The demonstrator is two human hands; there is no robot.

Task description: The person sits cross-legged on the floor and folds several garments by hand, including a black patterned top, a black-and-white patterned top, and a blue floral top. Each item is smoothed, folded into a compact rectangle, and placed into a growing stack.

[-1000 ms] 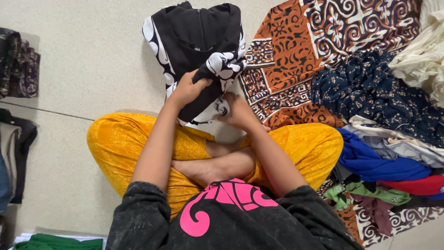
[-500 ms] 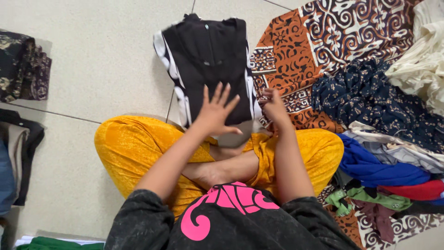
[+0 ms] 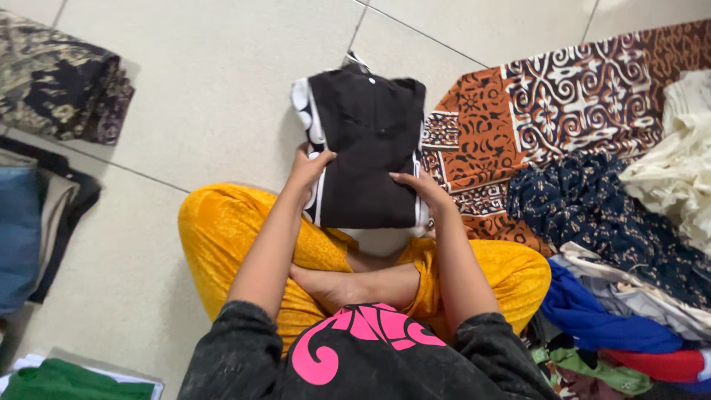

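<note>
Both hands, left (image 3: 309,169) and right (image 3: 419,189), grip the folded black garment's (image 3: 366,152) side edges.

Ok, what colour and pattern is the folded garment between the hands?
Black, with white swirl-print trim along its left edge; the folded garment shows best in the head view.

Pale tiled floor (image 3: 207,96), folded black garment (image 3: 366,148), patterned orange-brown cloth (image 3: 511,126), folded dark floral fabric (image 3: 59,89), green cloth (image 3: 67,381)
</note>
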